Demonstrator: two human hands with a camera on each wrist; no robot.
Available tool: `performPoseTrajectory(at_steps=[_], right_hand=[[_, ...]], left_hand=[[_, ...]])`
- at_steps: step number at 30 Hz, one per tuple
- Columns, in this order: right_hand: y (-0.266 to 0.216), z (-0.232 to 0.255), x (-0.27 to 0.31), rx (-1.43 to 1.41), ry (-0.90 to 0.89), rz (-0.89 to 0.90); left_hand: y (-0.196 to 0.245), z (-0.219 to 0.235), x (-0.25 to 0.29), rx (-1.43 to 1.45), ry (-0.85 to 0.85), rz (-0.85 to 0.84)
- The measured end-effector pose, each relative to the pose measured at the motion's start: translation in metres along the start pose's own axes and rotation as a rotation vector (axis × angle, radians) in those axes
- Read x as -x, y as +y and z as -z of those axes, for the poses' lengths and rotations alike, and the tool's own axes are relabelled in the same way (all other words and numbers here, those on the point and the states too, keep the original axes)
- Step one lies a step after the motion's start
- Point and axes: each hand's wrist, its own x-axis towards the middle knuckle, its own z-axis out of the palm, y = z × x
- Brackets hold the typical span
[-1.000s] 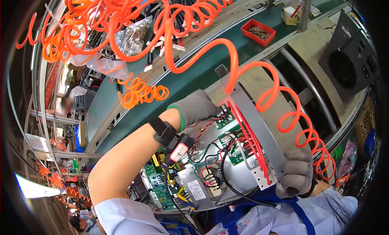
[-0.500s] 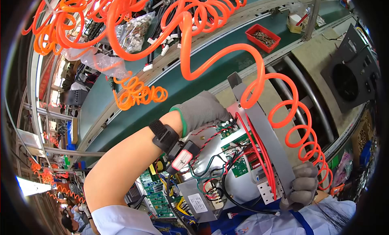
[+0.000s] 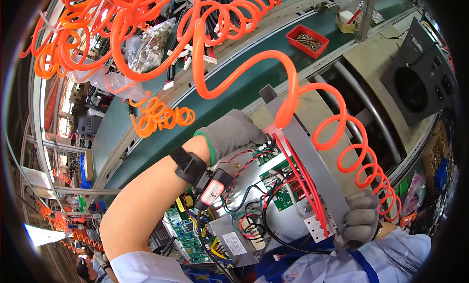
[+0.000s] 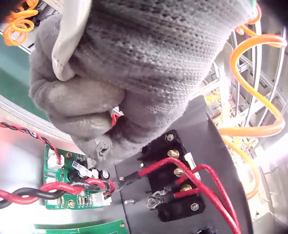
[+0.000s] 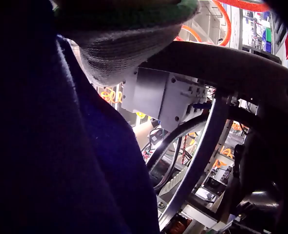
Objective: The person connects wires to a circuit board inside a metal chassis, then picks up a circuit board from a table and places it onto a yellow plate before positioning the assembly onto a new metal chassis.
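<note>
A grey metal chassis (image 3: 245, 170) with circuit boards and wires lies before the person, a long grey side panel (image 3: 312, 166) along its right. The gloved left hand (image 3: 234, 134) is at the panel's far end, fingers curled. In the left wrist view, a small red piece (image 4: 115, 118) shows between its fingers; I cannot tell what it is. Close below sit a red wire (image 4: 151, 168) with a ring terminal and a black terminal block (image 4: 170, 168) with brass screws. The gloved right hand (image 3: 360, 218) grips the panel's near end, beside a white breaker (image 3: 317, 228).
Coiled orange air hoses (image 3: 288, 104) hang over the chassis and panel. Beyond lie a green conveyor belt (image 3: 259, 78), a red tray (image 3: 307, 41) of screws, and metal rollers (image 3: 373, 114). At right stands a dark panel (image 3: 415, 78) with a round opening.
The head view shifts and swings back slightly. Both hands keep to the same spots on the chassis and its panel, while the hanging orange hose sways a little.
</note>
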Motion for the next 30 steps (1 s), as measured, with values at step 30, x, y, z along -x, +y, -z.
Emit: performPoseTrajectory(at_steps=[30], right_hand=[[0.000, 0.002, 0.002, -0.020, -0.011, 0.007]], left_hand=[[0.006, 0.003, -0.001, -0.056, -0.032, -0.041]])
